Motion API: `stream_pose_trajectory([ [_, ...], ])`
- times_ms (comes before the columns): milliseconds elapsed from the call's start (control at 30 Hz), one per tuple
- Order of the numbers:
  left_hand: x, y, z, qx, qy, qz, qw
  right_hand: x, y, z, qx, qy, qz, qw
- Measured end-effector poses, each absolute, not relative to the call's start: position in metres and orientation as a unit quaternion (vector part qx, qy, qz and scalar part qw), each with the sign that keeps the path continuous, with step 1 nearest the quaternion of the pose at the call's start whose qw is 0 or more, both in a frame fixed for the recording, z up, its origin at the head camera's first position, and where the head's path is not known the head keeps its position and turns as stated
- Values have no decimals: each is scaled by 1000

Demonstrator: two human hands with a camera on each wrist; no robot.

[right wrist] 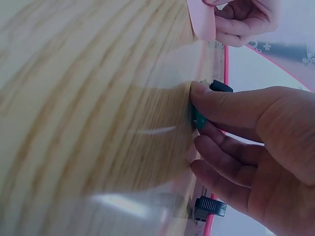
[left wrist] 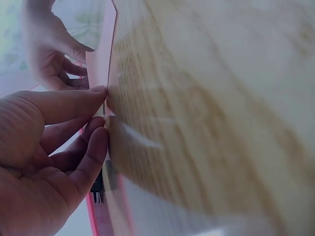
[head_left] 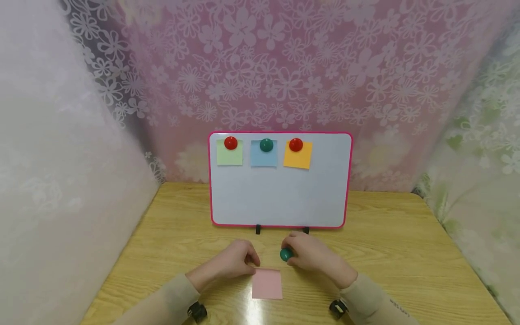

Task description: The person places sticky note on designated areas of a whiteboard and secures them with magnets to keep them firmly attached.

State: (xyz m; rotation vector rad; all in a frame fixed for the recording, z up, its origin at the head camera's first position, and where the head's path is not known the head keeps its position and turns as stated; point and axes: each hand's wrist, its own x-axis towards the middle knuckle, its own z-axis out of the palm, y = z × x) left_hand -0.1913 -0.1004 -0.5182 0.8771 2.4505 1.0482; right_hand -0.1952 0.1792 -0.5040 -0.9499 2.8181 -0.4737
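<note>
A pink sticky note (head_left: 266,284) lies on the table near its front, its lower part slightly raised in the wrist views. My left hand (head_left: 236,260) pinches the note's upper left corner between thumb and fingers. To the right, my right hand (head_left: 313,253) grips a round green magnet (head_left: 286,254) at the table surface, thumb and forefinger on its sides. Most of that magnet (right wrist: 199,119) is hidden by the fingers in the right wrist view. Behind both hands stands a pink-framed whiteboard (head_left: 276,196).
On the board hang a green note (head_left: 229,157) under a red magnet (head_left: 230,143), a blue note (head_left: 263,159) under a green magnet (head_left: 266,145), and an orange note (head_left: 298,159) under a red magnet (head_left: 296,144). Black feet (head_left: 257,229) support the board on the wooden table (head_left: 178,212).
</note>
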Motion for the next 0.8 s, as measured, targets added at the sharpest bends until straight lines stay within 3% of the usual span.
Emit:
stream_pose_trajectory([
  [800,-192,-103,-525,320,857,380,139,-192,180,-502,-308,934,-166,73],
])
